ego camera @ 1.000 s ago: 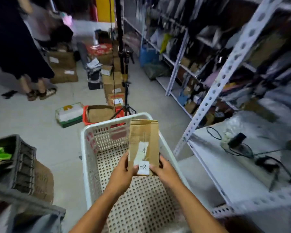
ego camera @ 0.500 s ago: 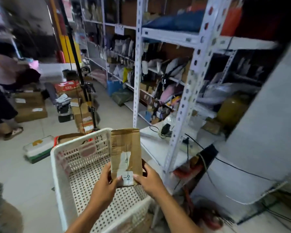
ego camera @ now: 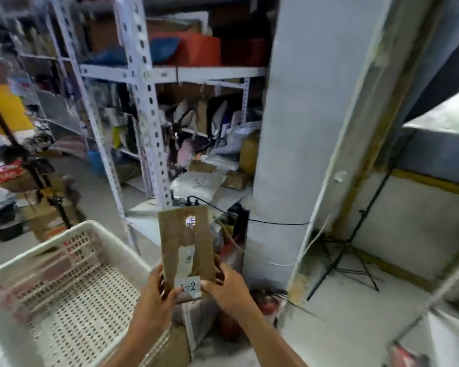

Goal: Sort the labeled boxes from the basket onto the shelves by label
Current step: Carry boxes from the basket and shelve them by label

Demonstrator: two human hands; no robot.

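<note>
A flat brown cardboard box (ego camera: 186, 245) held upright in front of the person, gripped at its lower end by both hands. The left hand (ego camera: 158, 292) clasps the lower left edge, thumb lying across the front face just beside the white label (ego camera: 188, 287) (the visible part reads "-2"); the right hand (ego camera: 226, 286) clasps the lower right edge, fingers curled behind the box and thumb on the front next to the label. Box raised clear of the white perforated basket (ego camera: 51, 295), which lies lower left. Compared with half a second earlier, the view has swung rightward: the white metal shelving (ego camera: 154, 123) now stands directly behind the box, a grey pillar (ego camera: 297, 128) fills the right, and the basket sits further left, while the two-handed grip is unchanged
</note>
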